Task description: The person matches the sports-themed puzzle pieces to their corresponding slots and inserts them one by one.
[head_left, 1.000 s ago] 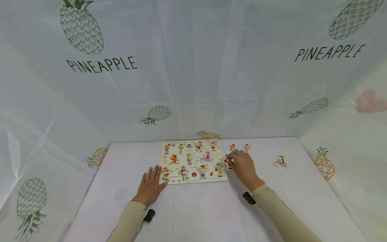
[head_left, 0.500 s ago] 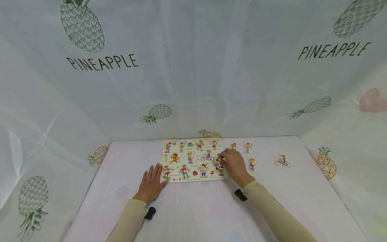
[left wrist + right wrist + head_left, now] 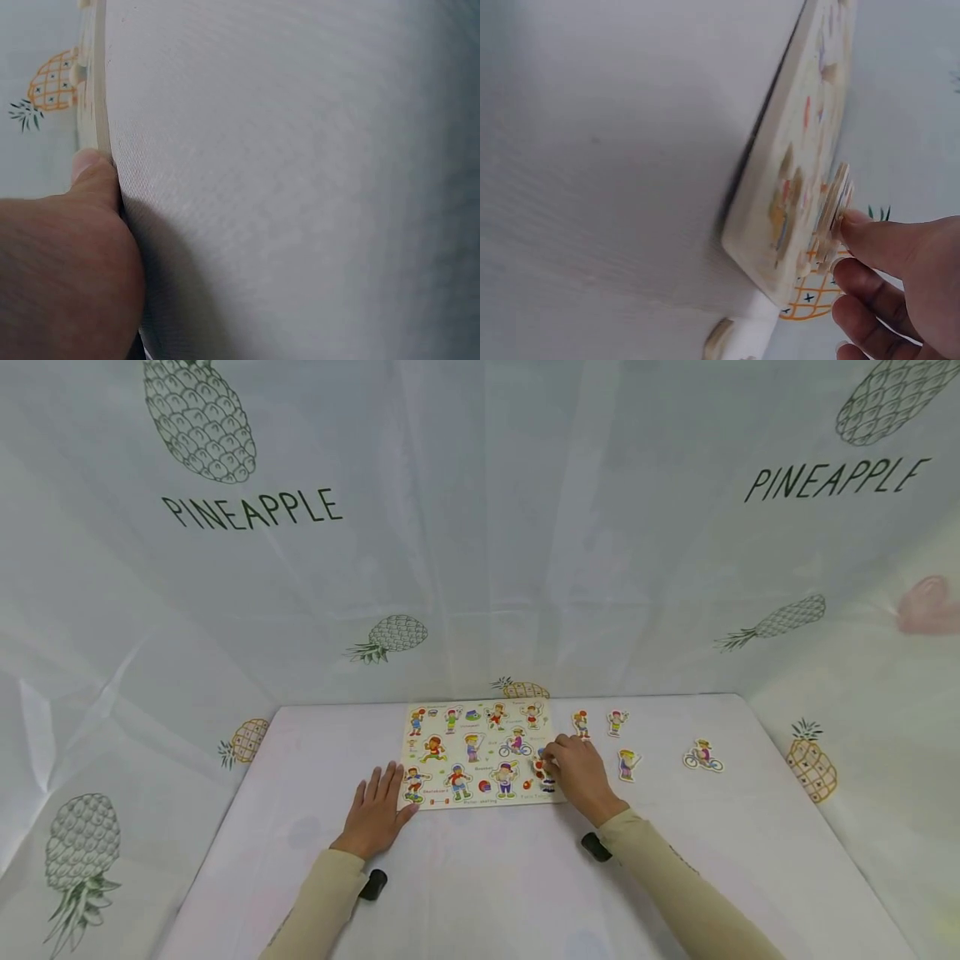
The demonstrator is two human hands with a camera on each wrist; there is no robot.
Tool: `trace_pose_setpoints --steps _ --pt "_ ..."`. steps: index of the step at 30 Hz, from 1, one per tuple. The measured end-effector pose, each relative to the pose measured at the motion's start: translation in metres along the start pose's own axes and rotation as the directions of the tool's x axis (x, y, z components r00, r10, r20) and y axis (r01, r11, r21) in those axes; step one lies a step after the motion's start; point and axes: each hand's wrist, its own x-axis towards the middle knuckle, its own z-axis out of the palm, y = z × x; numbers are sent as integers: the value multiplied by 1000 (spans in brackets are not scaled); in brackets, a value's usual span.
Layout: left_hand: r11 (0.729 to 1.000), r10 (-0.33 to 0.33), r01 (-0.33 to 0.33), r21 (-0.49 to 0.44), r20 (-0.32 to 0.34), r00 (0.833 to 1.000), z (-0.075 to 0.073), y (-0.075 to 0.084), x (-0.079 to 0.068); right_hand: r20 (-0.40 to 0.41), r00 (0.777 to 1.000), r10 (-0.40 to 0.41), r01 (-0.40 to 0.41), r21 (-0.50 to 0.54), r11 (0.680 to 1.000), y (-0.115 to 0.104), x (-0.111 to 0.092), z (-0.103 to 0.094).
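Pinching flat multicoloured wooden figure piece (image 3: 834, 210) in nearer, right hand (image 3: 585, 773), left of fingertips (image 3: 861, 226), over right side of cream rectangular wooden board (image 3: 517, 802), lengthwise perhaps near-to-far; resting straight-fingered left hand (image 3: 374, 820) at left edge.

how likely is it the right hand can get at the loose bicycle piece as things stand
Probably yes, once freed: the right hand is pinching another piece at the board, but nothing covers the loose bicycle piece out on that side.
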Motion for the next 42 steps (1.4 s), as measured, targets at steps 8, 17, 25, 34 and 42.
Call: trace_pose_setpoints --steps 8,17,25,34,42 --pt "1000 -7 7 30 5 1000 5 -5 2 33 999 21 -21 -18 1000 3 -5 6" --pt "999 14 -13 37 -28 999 8 -9 2 53 998 18 -16 -26 1000 4 -8 12" --pt "999 12 -11 50 -23 1000 8 -7 2 46 999 14 -14 -3 1000 4 -7 12" --pt "999 0 0 32 -7 1000 8 -6 3 48 999 12 -12 11 1000 5 -7 14" --pt "999 4 -4 43 1 1000 10 -9 5 35 999 15 -15 9 1000 6 -8 14"
